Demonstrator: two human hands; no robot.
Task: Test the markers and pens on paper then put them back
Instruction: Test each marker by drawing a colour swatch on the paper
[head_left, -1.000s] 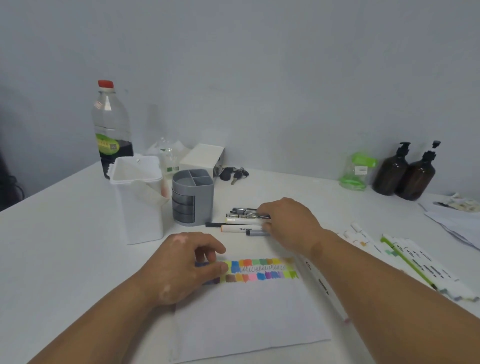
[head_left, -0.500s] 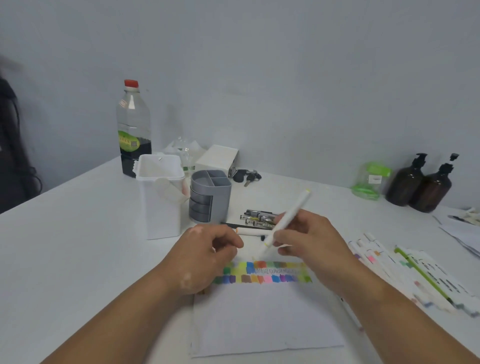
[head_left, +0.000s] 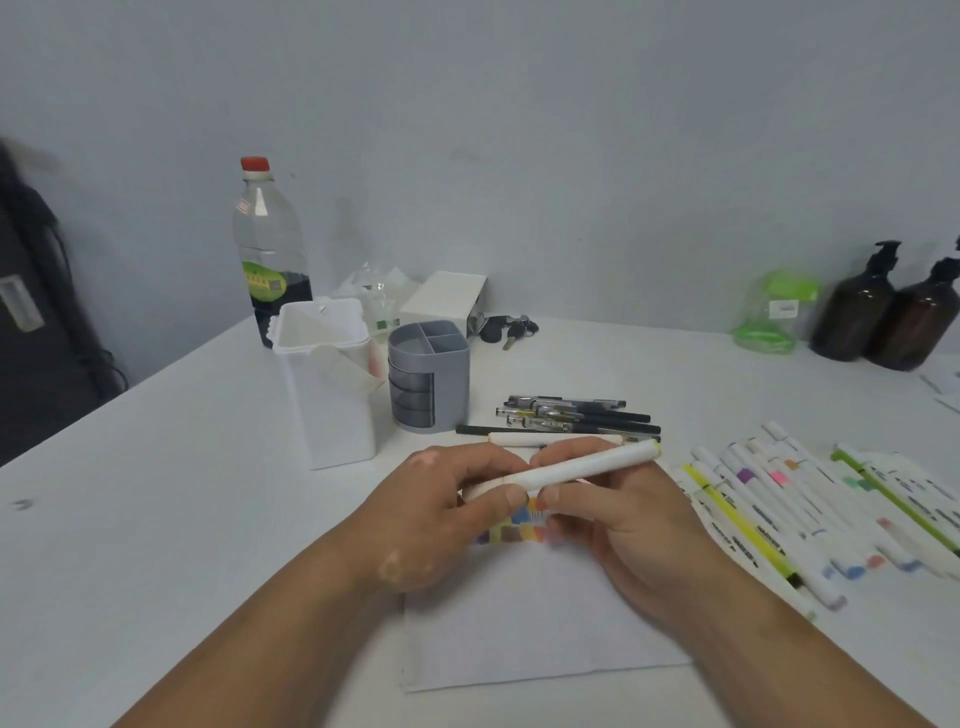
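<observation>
Both hands hold one white marker (head_left: 582, 466) level above the paper (head_left: 524, 623). My left hand (head_left: 441, 512) pinches its left end and my right hand (head_left: 613, 512) grips the barrel just right of the middle. The hands hide most of the rows of colour swatches (head_left: 522, 525) on the sheet. Behind the hands lie several black pens (head_left: 571, 415) and another white marker (head_left: 519, 440). Several white markers (head_left: 810, 499) are spread out to the right.
A white container (head_left: 327, 384) and a grey desk organiser (head_left: 428, 374) stand behind the paper on the left. Farther back are a bottle (head_left: 267, 249), a white box (head_left: 447, 301), keys (head_left: 506, 330), a green bag (head_left: 771, 317) and two brown pump bottles (head_left: 883, 312).
My right hand picked a white marker from the pile behind the paper and brought it forward. My left hand rose from the paper and took its left end. The view shifted left.
</observation>
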